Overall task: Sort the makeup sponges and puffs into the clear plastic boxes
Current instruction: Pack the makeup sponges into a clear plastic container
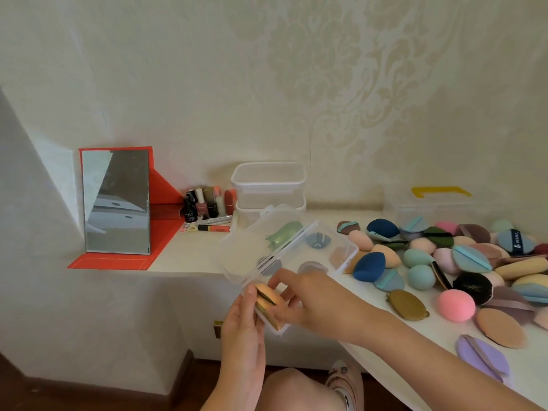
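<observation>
Both hands meet at the near end of the clear box (284, 250), seating an orange puff (268, 295).
Fingers of the left hand (241, 318) grip the box, tilted off the worktop (189, 256) edge; right hand (311, 298) fingers seem to pinch the puff, half inside the near corner. Next move, likely: release, then reach to 3 o'clock for another from the pile (444, 256).

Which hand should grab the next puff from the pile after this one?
Probably the right hand, pinching the orange puff: the pile lies on its side, while the left hand grips the clear box.
</observation>
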Tool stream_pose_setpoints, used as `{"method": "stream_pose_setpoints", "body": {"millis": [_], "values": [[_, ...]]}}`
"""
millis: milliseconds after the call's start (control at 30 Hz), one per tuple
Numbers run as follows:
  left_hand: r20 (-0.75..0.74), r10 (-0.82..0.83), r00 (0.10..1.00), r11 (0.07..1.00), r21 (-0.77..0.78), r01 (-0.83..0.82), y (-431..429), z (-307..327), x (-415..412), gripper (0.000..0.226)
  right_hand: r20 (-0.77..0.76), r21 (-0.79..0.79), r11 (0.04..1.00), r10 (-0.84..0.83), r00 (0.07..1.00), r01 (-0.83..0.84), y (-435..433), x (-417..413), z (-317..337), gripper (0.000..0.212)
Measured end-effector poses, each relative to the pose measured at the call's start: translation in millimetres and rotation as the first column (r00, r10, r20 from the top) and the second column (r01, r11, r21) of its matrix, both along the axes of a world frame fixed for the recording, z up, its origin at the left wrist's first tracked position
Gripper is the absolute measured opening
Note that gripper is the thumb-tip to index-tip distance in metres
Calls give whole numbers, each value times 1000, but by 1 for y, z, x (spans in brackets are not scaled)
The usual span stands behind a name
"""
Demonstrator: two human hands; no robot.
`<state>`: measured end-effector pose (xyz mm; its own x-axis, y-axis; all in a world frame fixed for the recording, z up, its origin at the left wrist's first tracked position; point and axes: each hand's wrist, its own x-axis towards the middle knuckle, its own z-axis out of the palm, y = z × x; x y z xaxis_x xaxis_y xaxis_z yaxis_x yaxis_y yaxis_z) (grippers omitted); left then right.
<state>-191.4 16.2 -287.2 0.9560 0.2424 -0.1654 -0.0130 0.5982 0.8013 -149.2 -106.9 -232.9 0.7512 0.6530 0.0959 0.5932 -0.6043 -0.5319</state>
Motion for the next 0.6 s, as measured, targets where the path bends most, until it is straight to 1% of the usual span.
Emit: {"method": "stream_pose_setpoints", "body": {"millis": [67, 133, 300, 333, 367, 400, 433, 467, 500, 533, 567, 600], "values": [[-1, -41, 999, 999, 35, 41, -4, 0, -1, 41, 46, 18, 1000, 17, 999, -18, -2, 2, -2, 26], [-1, -86, 996, 994, 71, 86, -8, -2, 0, 44, 79, -5, 999, 37, 996, -37, -4, 3, -3, 22], [-5, -123, 992, 992, -3, 123, -6, -6, 1, 47, 86, -47, 995, 94, 992, -91, -10, 5, 6, 20], [-2, -115, 993, 993, -9, 115, -6, -5, 0, 47, 103, -45, 995, 98, 990, -94, -13, 5, 12, 22], [3, -101, 995, 995, -16, 101, -5, -5, 0, 47, 127, -10, 997, 77, 989, -76, -16, 4, 20, 24], [10, -83, 996, 996, -21, 83, -4, -4, 0, 48, 163, 83, 996, 13, 986, -27, -21, 3, 29, 25], [21, -65, 998, 998, -22, 66, -1, -2, -1, 49, 201, 230, 972, -97, 975, 50, -27, 2, 39, 23], [33, -47, 998, 999, -22, 48, 2, -1, 0, 51, 231, 385, 913, -235, 944, 133, -35, 5, 46, 24], [45, -31, 999, 999, -21, 31, 6, 1, 0, 53, 243, 509, 836, -369, 897, 206, -44, 10, 54, 29], [52, -11, 999, 1000, -17, 12, 9, 3, 1, 55, 230, 582, 765, -480, 847, 276, -53, 15, 60, 36], [57, 10, 998, 1000, -15, -9, 12, 5, 2, 56, 204, 597, 724, -553, 808, 345, -62, 25, 63, 40], [64, 32, 997, 999, -15, -31, 13, 7, 3, 56, 176, 550, 719, -598, 782, 425, -70, 36, 63, 41]]}}
